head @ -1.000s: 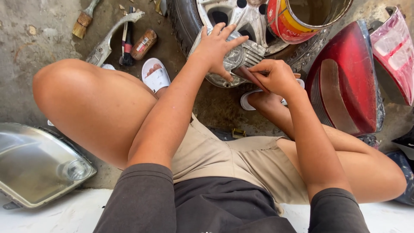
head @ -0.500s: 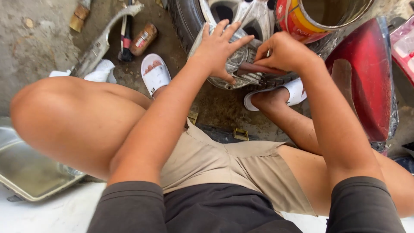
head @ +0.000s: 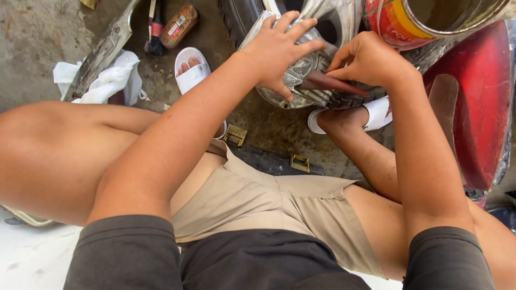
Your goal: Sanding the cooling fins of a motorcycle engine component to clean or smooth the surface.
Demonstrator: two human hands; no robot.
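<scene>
Two hands at work on one silver part. Left hand (head: 279,51): fingers spread wide and pressed flat on the crinkled silver part (head: 306,80), palm down, thumb at its lower edge. Right hand (head: 368,62): fingers drawn together, pinched on one dark reddish strip (head: 330,84) that lies across the part's lower face; the strip's far end is covered by the hand. Silver part: sits between the person's feet, against one tyre (head: 239,19) whose wheel is cut off by the top edge; its right side is hidden under the right hand.

One paint tin (head: 430,21), red and yellow, open, upper right, partly out of frame. One red lamp lens (head: 478,107) at right, cut off by the edge. Two white slide sandals: left sandal (head: 191,72), right sandal (head: 376,113), the latter mostly behind the forearm. Two small brass-coloured square clips (head: 235,134) on the ground near the knees. One brush (head: 155,29) and one brown bottle (head: 180,24), upper left, lying down; the brush handle is cut off. One white rag (head: 110,80) beside one grey curved trim piece (head: 102,51), kind hard to make out.
</scene>
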